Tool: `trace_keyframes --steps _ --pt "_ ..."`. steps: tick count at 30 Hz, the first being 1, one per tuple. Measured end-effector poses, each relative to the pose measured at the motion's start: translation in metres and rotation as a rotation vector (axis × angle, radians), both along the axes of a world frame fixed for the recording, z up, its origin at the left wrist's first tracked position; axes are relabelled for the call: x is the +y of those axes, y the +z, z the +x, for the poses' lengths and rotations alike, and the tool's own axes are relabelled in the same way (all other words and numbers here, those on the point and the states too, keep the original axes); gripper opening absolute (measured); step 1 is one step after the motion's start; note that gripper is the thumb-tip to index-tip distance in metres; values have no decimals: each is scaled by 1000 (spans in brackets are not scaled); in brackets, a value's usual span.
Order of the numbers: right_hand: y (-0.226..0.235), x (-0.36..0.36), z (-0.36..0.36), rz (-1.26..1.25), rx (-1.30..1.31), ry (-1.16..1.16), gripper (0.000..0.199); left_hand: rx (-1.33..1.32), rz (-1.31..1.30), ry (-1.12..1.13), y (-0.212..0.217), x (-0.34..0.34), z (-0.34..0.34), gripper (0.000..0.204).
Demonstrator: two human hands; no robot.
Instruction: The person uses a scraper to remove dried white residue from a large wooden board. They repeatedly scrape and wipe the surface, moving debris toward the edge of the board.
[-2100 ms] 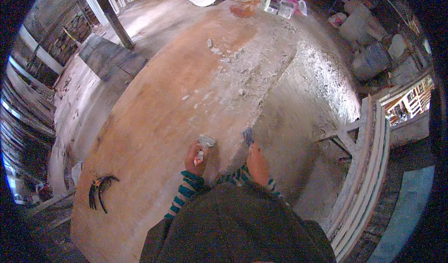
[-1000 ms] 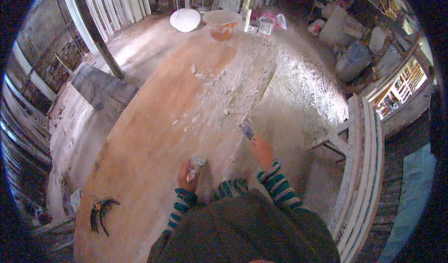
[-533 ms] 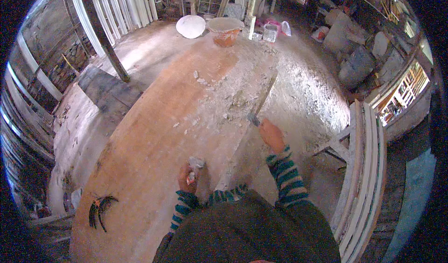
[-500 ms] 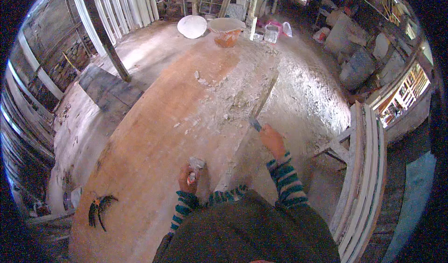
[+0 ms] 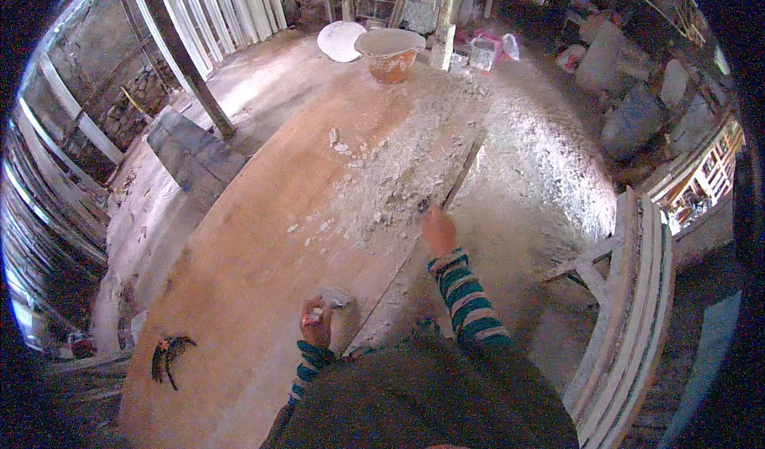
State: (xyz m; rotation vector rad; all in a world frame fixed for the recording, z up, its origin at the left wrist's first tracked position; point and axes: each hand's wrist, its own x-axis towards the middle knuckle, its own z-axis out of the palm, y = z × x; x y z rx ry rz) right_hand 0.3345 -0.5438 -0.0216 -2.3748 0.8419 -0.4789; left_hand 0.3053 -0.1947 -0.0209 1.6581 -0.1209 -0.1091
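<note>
My left hand [image 5: 315, 325] is closed around a putty knife whose flat pale blade [image 5: 338, 298] points right, just above the board. Farther out, my right hand [image 5: 437, 231] grips a small dark scraper [image 5: 424, 206], its tip among the pale crumbs; most of that tool is hidden by the fingers. Under both hands lies a large brown wooden board [image 5: 247, 290], its right part coated with dried whitish plaster crumbs [image 5: 382, 186]. A narrow dark gap [image 5: 464, 170] runs away from beside my right hand.
Black-handled pliers [image 5: 170, 360] lie on the board at the near left. An orange plaster-smeared basin [image 5: 390, 60] and a white round lid [image 5: 341, 41] stand at the far end. A wooden post [image 5: 183, 58] rises at left; stacked boards [image 5: 629, 329] stand at right.
My right hand has moved left with the scraper, onto the crumbs. My left hand has shifted slightly, still holding the putty knife. The view has turned a little.
</note>
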Motion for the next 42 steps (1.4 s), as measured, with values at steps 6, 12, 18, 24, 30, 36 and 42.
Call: trace_keyframes --steps 6,12,18,24,30,36,42 --pt "51 -84 37 105 92 150 27 -198 177 63 -12 -63 -8 22" --pt "52 -81 -53 170 207 184 24 -161 199 138 -1 -99 -17 12" --pt "13 -57 -86 111 70 272 20 -79 219 167 42 -126 -21 10" --pt "39 -35 -100 143 201 357 21 -43 181 97 -12 -90 -13 10" --pt "11 -3 -91 62 293 197 21 -379 314 -65 7 -94 6 17" --pt "42 41 -81 -42 370 56 26 -158 206 -247 1 -85 11 30" --pt "10 49 -67 75 77 -85 29 -142 246 -421 -5 -69 10 30"
